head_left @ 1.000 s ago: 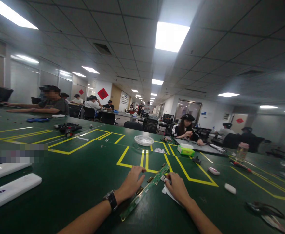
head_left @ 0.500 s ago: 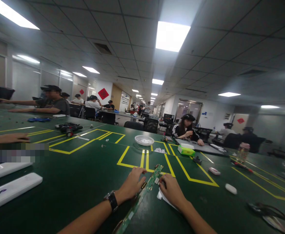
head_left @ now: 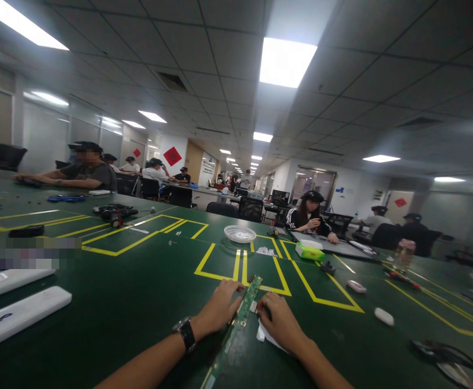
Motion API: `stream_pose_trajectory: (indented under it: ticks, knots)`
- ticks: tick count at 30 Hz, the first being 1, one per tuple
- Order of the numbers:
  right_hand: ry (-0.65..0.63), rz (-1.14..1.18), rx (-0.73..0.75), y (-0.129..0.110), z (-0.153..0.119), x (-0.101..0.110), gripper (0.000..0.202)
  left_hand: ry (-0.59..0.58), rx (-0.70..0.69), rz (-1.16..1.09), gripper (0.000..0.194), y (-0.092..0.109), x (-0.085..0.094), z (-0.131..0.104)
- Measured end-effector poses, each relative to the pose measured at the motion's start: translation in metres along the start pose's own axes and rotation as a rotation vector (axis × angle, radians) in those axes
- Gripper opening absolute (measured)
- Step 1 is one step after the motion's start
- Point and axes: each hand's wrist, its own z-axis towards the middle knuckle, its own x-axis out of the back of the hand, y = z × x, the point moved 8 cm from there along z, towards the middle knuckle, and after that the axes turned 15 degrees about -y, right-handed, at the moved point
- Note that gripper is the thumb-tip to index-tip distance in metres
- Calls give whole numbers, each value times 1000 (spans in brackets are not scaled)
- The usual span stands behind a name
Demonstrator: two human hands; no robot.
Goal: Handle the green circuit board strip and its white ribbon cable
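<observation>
While the circuit board (head_left: 244, 309) has swung leftward, the left hand (head_left: 219, 307) and right hand (head_left: 281, 319) flank it, grips unclear.

A green counter (head_left: 139, 313) is stretching across the scene, with yellow tape (head_left: 236, 266) marking out shapes on it. At near left, two long white boxes (head_left: 38, 312) are lying side by side. At far left, a blue tool (head_left: 65, 199) and a black tool (head_left: 115, 214) are resting apart. In the far middle a white basket (head_left: 240, 234) is sitting, with scraps (head_left: 265, 251) lying just nearer on its right. A green pack (head_left: 308, 252) is resting farther right. At right, a bottle (head_left: 405, 255) is standing near a red tool (head_left: 403, 280); a white item (head_left: 384, 316) and a dark tool (head_left: 426, 348) are lying nearer. Paper (head_left: 261, 335) is lying by the right hand (head_left: 281, 319).
</observation>
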Motion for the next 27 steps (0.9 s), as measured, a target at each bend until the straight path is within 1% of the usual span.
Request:
stream_pose_trajectory:
  ticks: [2, 6, 8, 9, 11, 13, 17, 19, 20, 22, 25, 27]
  knots:
    - [10, -15, -40, 8, 0, 3, 10, 4, 2, -6, 24, 0, 1, -1]
    - [46, -62, -244, 42, -3, 11, 12, -6, 1, 1, 24, 2, 1, -1]
    - [55, -60, -284, 50, -4, 12, 14, -15, -9, 5, 24, 3, -1, -1]
    - [56, -53, -276, 49, -3, 11, 14, -17, -13, 6, 24, 3, -1, -1]
    - [55, -26, -214, 38, -1, 8, 13, -21, -12, 7, 24, 3, -2, 0]
    - [42, 18, -112, 19, 1, 4, 11, -32, -1, 12, 24, 2, -2, 0]
    - [-42, 93, 102, -22, 2, -3, 12, -68, 21, 25, 26, -2, -2, 1]
    - [-67, 97, 155, -30, 1, -4, 12, -77, 22, 33, 26, -3, -2, 2]
    - [-62, 90, 153, -29, 1, -3, 11, -78, 22, 36, 26, -3, -2, 2]
    - [-28, 62, 87, -16, 2, 1, 10, -73, 32, 37, 26, -4, -1, 2]
    - [27, 2, -97, 15, 3, 6, 10, -65, 52, 29, 26, -4, -1, 1]
    - [39, -31, -199, 33, 1, 8, 11, -64, 53, 24, 27, -3, -2, 1]
